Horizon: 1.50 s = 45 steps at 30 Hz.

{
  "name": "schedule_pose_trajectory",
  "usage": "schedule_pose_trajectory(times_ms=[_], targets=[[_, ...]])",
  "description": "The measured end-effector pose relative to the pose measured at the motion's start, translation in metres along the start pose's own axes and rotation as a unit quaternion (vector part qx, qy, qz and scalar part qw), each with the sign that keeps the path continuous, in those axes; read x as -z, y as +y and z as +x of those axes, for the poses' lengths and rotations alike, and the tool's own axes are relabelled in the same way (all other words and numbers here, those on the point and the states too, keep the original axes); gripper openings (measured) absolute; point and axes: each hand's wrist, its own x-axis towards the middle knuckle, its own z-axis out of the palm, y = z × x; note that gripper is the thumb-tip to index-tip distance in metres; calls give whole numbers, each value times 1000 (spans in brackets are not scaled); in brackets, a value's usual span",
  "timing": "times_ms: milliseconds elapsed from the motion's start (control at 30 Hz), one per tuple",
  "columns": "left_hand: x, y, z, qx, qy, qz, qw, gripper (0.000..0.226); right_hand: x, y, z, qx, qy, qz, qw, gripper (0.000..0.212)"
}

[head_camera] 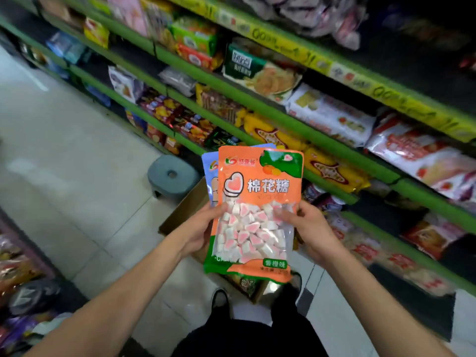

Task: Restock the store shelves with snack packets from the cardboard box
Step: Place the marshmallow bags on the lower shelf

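An orange marshmallow packet (257,210) with a clear window of pink-and-white pieces is held upright in front of me. My left hand (199,228) grips its left edge and my right hand (309,229) grips its right edge. A blue packet (210,173) sticks out behind it on the left, also in my left hand. The cardboard box (184,210) sits on the floor below the packets, mostly hidden by them; a few packets show inside near its front corner. Green-edged store shelves (270,114) full of snack bags run along the right.
A grey plastic stool (172,173) stands on the tiled floor just beyond the box. Another rack of snack bags (18,274) lines the left edge. My feet in dark shoes (220,300) stand beside the box. The tiled aisle stretches away on the left.
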Motion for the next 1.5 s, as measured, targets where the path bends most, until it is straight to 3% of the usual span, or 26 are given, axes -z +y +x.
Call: schedule_pose_trajectory(times_ms=[267, 433, 667, 933, 1167, 1333, 1500], targets=[[-88, 20, -10, -25, -99, 50, 994, 98, 55, -41, -79, 40, 64, 74, 994, 27], [-139, 23, -11, -9, -135, 74, 988, 57, 97, -51, -117, 93, 95, 111, 985, 21], [-227, -18, -5, -43, -97, 138, 985, 45, 176, -32, -175, 138, 117, 133, 974, 23], [-369, -95, -32, -88, -82, 164, 979, 36, 313, 13, -246, 138, 115, 144, 973, 21], [-448, -137, -67, 18, -46, 90, 995, 35, 390, 35, -288, 129, 146, 181, 964, 26], [-482, -153, -60, 22, -53, 82, 995, 31, 416, 38, -306, 124, 147, 218, 957, 28], [-505, -158, -44, 36, -118, 55, 991, 28, 435, 35, -311, 141, 170, 239, 945, 28]])
